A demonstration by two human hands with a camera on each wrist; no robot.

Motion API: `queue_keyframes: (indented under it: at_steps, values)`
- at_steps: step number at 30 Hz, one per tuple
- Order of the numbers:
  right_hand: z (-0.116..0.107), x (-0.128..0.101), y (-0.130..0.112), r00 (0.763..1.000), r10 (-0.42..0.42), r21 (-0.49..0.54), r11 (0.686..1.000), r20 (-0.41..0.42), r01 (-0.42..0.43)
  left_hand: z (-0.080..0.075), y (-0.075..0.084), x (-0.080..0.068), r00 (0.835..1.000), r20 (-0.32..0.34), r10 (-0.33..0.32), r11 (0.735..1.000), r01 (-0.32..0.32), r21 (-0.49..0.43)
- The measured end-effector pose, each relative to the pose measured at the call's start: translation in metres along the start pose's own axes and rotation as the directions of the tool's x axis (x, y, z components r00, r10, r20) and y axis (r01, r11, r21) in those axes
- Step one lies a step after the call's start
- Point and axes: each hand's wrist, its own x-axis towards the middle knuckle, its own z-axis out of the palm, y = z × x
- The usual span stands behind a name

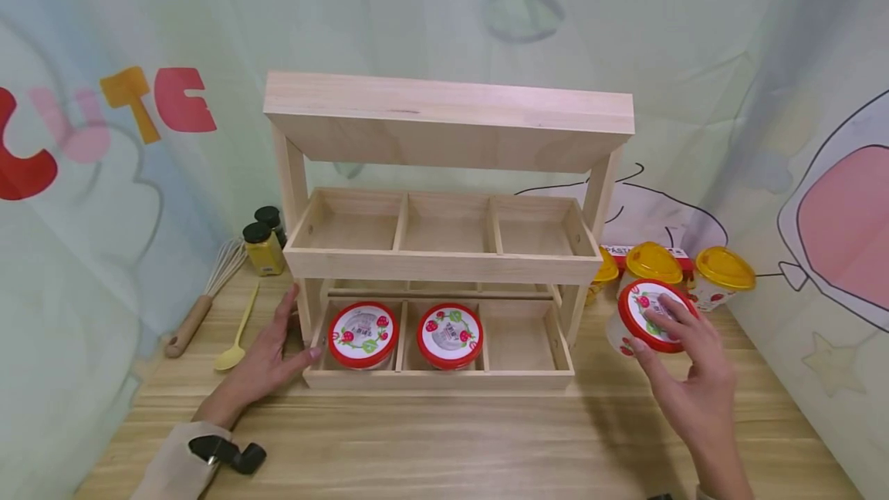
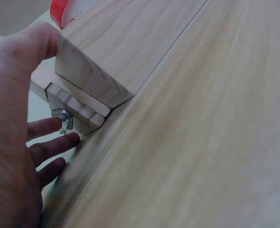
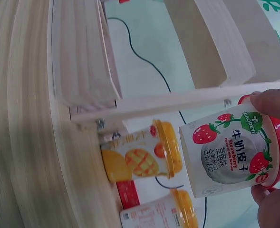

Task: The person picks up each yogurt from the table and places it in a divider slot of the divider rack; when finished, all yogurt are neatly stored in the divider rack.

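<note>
One red-lidded strawberry yogurt cup is gripped at its rim by the right hand, fingers curled around it, just right of the pale wooden two-tier rack. Left hand rests flat, fingers spread, against the rack's left corner.

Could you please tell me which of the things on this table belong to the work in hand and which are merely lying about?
In hand:
- strawberry cup, gripped by its lid in the right hand
- wooden rack, left hand resting against it
- two strawberry cups in its lower tray

Lying about:
- yellow-lidded cups
- whisk
- yellow spoon
- spice jars
</note>
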Motion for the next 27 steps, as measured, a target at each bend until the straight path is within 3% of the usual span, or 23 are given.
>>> queue_keyframes:
  at_steps: [5, 10, 16, 27]
  values:
    - [0.006, -0.003, -0.008, 0.999, -0.029, 0.059, 0.998, 0.027, 0.027, -0.001, -0.001, -0.001, 1.0, 0.001, -0.002, 1.0, 0.002, 0.004]
    - [0.012, -0.006, -0.014, 0.996, 0.005, 0.044, 0.999, 0.092, -0.009, -0.001, -0.001, 0.0, 1.0, 0.007, -0.006, 1.0, 0.007, -0.008]
    - [0.02, -0.011, -0.023, 0.992, -0.016, 0.102, 0.995, 0.126, 0.003, -0.001, 0.0, -0.001, 1.0, 0.01, -0.01, 1.0, 0.01, -0.014]
    - [0.033, -0.016, -0.029, 0.98, -0.022, 0.12, 0.993, 0.195, -0.001, 0.0, 0.0, 0.0, 1.0, 0.003, 0.014, 1.0, -0.013, -0.02]
